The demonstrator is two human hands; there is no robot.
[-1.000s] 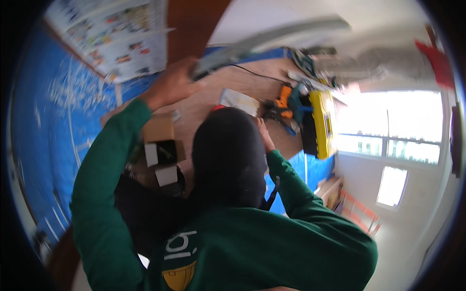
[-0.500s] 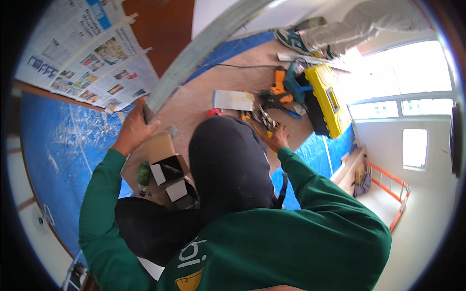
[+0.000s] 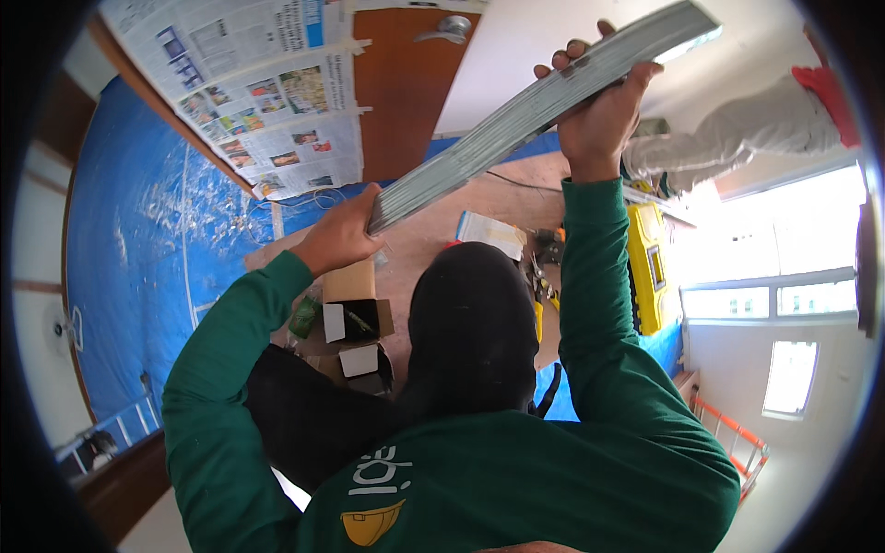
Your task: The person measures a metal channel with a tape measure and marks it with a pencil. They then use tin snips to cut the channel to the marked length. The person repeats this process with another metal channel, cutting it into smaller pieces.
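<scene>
Grey, long ridged metal channel is gripped by left hand and right hand fingers

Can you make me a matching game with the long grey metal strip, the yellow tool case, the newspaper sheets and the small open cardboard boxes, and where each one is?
Things:
1. long grey metal strip
2. yellow plastic tool case
3. newspaper sheets
4. small open cardboard boxes

Places:
A. taped up beside the brown door
B. on the floor below the left hand
C. held up by both the left hand and the right hand
D. on the floor at the right, next to the blue sheet

Pairs: 1-C, 2-D, 3-A, 4-B
</scene>
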